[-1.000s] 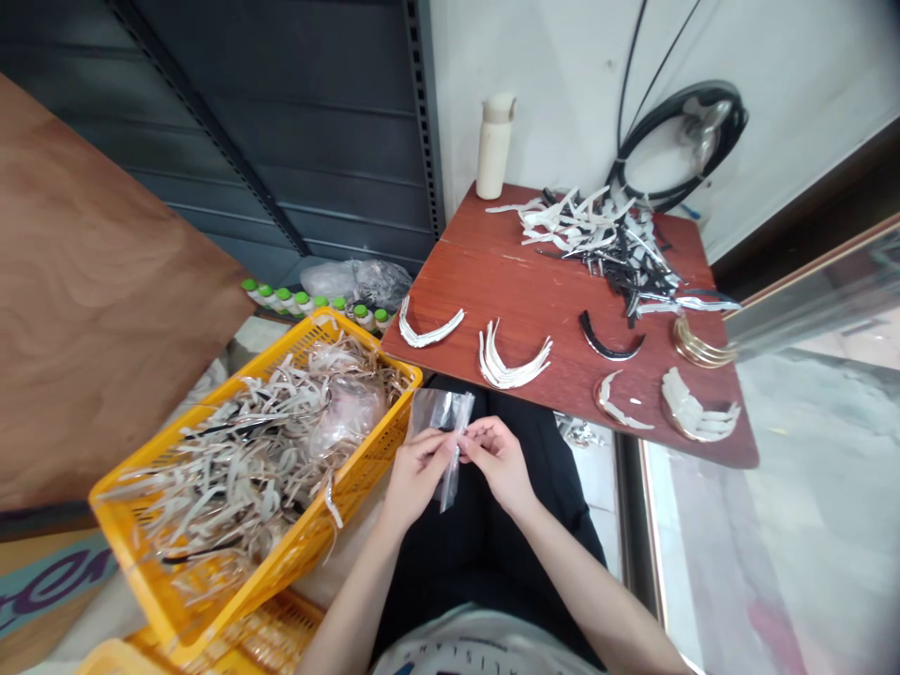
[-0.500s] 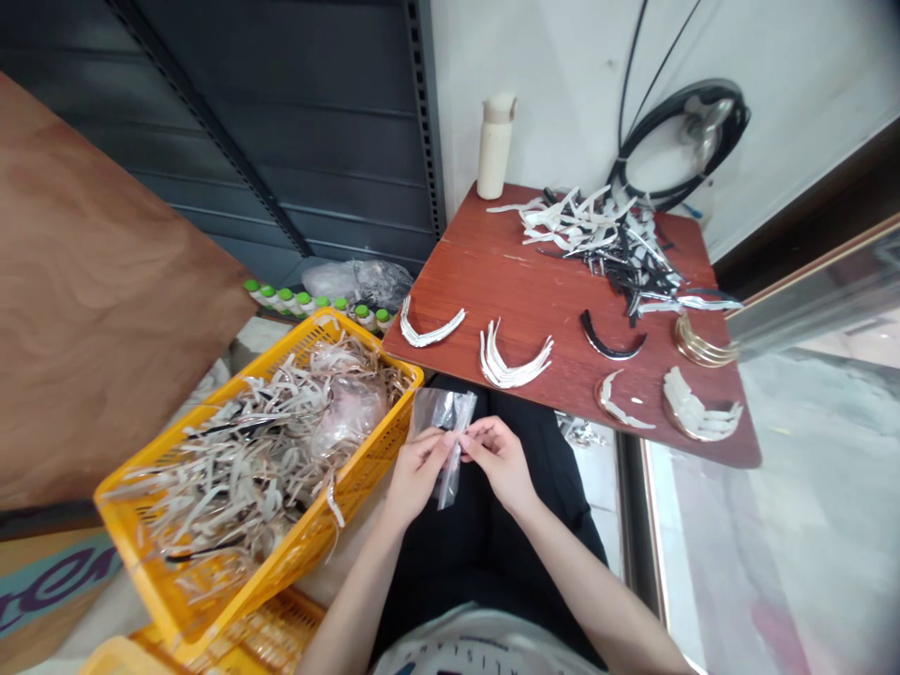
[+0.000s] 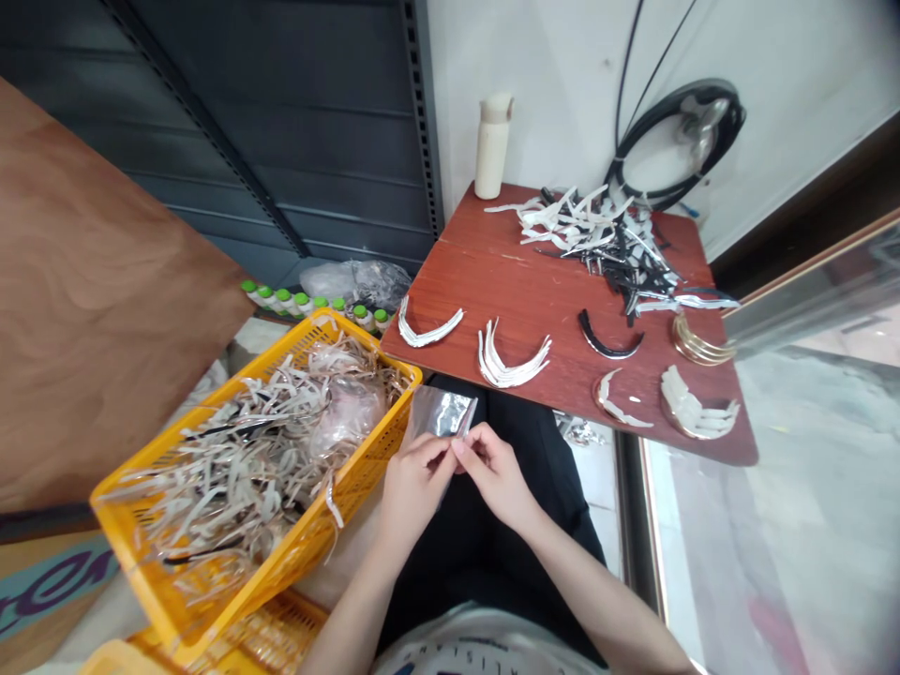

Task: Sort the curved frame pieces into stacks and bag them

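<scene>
Since half a second ago, the clear plastic zip bag [image 3: 442, 410] has turned over the lap: its long strip, earlier slanting down past the fingers, no longer shows, and a flatter, shinier face lies above them. Both wrists have rolled slightly. At the lower centre of the frame, the bare left hand [image 3: 414, 478] has its thumb and fingertips clamped on the bag's near edge; the bare right hand [image 3: 496, 473] pinches the plastic just beside them, its fingertips touching the left ones.

Left of the bag, a yellow slatted plastic basket [image 3: 299, 539] is heaped with tangled pale and metallic strips [image 3: 267, 459]. Across the upper right stands a reddish-brown wooden table [image 3: 485, 272]; a bundle of white curved strips [image 3: 502, 370] lies near its front edge, and a jumbled pile of white and black strips [image 3: 583, 230] toward the back, right of an upright cream-coloured bottle [image 3: 492, 150].
</scene>
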Demonstrator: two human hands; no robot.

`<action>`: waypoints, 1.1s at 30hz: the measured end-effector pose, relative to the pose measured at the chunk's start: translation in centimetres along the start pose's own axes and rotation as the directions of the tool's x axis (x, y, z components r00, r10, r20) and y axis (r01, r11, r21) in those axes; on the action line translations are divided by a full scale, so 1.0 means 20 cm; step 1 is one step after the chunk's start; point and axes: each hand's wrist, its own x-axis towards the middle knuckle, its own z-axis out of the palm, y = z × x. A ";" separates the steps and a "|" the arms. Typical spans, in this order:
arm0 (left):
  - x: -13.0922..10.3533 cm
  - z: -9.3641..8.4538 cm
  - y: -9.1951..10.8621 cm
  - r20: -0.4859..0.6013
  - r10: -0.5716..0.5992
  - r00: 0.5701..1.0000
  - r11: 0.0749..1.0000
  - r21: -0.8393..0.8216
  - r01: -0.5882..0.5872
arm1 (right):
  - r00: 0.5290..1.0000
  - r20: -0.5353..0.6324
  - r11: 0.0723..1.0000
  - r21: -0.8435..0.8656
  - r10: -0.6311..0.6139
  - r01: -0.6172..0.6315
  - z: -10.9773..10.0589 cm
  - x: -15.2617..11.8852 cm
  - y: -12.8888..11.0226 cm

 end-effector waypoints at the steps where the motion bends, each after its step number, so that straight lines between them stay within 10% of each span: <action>1: 0.00 -0.01 0.01 -0.020 0.004 1.000 0.999 0.041 -0.003 | 1.000 0.018 0.998 -0.053 -0.017 0.018 0.00 0.00 -0.02; 14: 0.04 -0.08 0.08 -0.095 0.121 0.988 0.961 0.261 -0.092 | 0.998 0.056 0.965 -0.260 0.005 0.009 0.06 0.05 -0.14; 22: 0.07 -0.25 -0.01 -0.217 0.072 0.974 0.867 0.497 0.047 | 0.994 0.031 0.726 -0.681 -0.102 0.096 -0.08 0.11 -0.21; 29: 0.09 -0.29 0.05 0.187 0.150 0.971 0.748 0.620 -0.234 | 0.961 0.069 0.658 -0.715 -0.267 0.234 -0.13 0.14 -0.24; 33: 0.10 -0.20 0.06 0.117 0.156 0.981 0.728 0.657 -0.194 | 0.937 0.198 0.603 -0.723 -0.287 0.338 -0.15 0.16 -0.23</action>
